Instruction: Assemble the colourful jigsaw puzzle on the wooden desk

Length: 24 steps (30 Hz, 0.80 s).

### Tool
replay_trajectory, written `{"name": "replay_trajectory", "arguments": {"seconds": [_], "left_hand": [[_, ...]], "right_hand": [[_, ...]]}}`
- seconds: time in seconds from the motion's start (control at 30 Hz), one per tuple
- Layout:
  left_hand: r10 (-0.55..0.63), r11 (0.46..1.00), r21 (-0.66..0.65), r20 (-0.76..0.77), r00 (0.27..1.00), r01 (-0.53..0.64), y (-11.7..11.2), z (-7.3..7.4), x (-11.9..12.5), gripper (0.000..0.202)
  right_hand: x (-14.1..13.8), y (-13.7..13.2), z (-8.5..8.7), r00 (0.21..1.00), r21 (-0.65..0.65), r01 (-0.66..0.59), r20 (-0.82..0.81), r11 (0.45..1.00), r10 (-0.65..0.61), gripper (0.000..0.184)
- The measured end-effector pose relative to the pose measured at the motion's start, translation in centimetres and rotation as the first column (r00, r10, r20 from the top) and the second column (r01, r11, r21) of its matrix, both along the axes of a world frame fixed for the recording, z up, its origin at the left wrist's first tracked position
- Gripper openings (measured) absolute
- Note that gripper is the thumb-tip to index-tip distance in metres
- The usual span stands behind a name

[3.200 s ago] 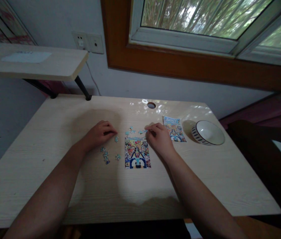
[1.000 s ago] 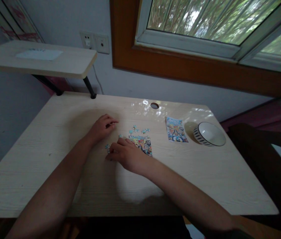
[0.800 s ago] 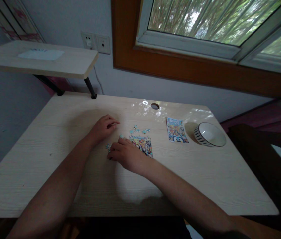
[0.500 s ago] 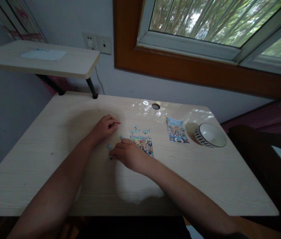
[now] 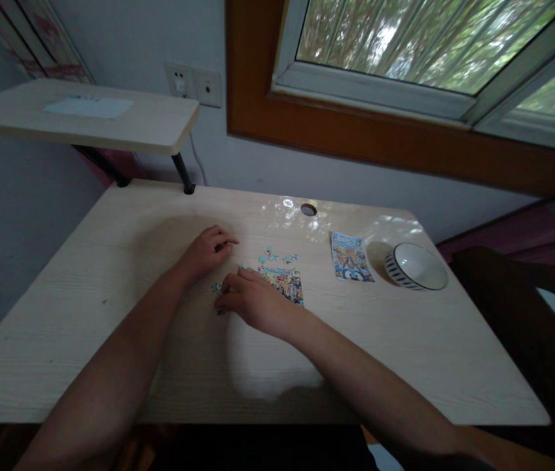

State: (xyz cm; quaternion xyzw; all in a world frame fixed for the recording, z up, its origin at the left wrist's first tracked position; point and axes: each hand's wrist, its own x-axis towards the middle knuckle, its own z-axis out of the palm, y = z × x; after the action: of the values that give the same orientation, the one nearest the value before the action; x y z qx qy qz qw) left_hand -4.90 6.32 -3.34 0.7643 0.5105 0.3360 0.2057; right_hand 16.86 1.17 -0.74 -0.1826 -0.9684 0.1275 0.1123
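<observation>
A partly assembled jigsaw puzzle (image 5: 285,282) with a colourful cartoon print lies flat on the table, its near left part hidden under my right hand. My right hand (image 5: 252,299) is closed, fingers curled down at the loose puzzle pieces (image 5: 216,288) left of the puzzle; whether a piece is between the fingertips is hidden. Another piece (image 5: 220,313) shows just below its thumb. Beyond it to the left, my left hand (image 5: 209,248) rests on the table with thumb and forefinger pinched together; anything in them is too small to name. More loose pieces (image 5: 290,259) lie behind the puzzle.
To the right lies a printed picture sheet (image 5: 351,257), and beside it stands a white bowl (image 5: 415,267) with dark stripes. A raised shelf (image 5: 160,124) on black posts stands at the back left. The table (image 5: 356,353) has a round hole near its back edge.
The fingers of my right hand have bent and shifted slightly, over the pieces at the left. My left hand stays nearly in place.
</observation>
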Motion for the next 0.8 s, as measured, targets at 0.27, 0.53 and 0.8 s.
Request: {"name": "replay_trajectory", "arguments": {"seconds": [0.27, 0.53, 0.8], "left_hand": [[0.0, 1.0, 0.003, -0.032, 0.999, 0.0, 0.0, 0.2, 0.1, 0.025], [-0.01, 1.0, 0.015, -0.054, 0.998, 0.011, -0.1, 0.2, 0.1, 0.024], [-0.016, 0.999, 0.036, -0.08, 0.997, 0.019, 0.1, -0.2, 0.0, 0.024]], "right_hand": [[0.2, -0.1, -0.9, 0.995, -0.089, 0.055, -0.072, 0.995, -0.062, 0.013], [0.4, -0.7, -0.8, 0.989, -0.129, 0.076, -0.112, 0.989, -0.091, 0.012], [0.4, -1.1, -0.3, 0.986, -0.191, 0.086, -0.127, 0.978, -0.112, 0.006]]}}
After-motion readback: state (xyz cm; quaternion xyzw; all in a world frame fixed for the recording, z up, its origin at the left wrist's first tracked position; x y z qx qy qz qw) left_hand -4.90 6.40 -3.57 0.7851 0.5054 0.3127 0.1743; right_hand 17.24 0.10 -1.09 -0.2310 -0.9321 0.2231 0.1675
